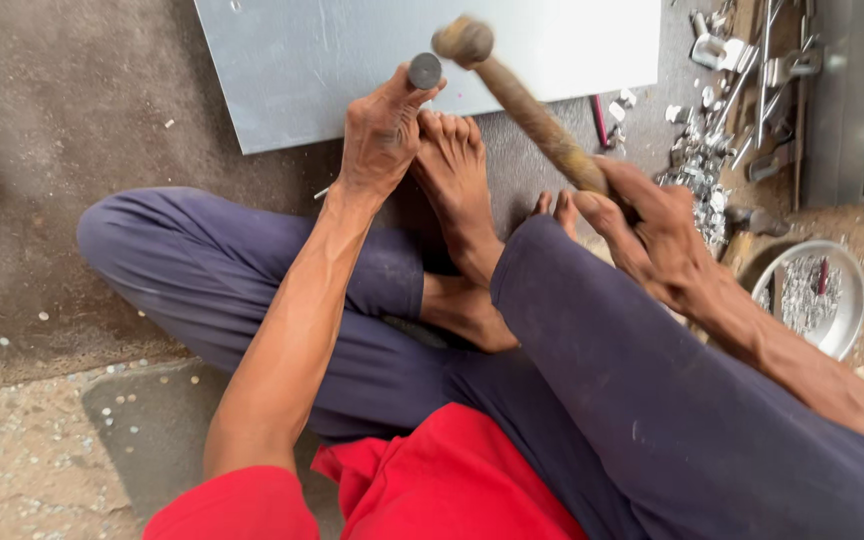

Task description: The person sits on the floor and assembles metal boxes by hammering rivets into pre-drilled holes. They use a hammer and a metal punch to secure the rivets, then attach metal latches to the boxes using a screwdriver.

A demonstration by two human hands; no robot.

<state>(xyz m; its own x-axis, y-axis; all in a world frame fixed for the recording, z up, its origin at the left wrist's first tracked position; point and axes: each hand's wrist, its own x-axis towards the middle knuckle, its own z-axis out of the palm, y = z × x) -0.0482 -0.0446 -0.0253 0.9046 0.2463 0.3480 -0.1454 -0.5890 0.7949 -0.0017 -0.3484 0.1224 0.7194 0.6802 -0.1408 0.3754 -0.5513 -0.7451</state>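
Steel punch (pixel 425 71) stands upright on the grey metal sheet (pixel 352 60) at the far side, pinched by the left hand (pixel 382 135) to steady it. Right hand (pixel 652 225) clenches the wooden-handled hammer (pixel 512 90), poised just above the punch.

No packages, labels, signs or screens are visible anywhere in this view.
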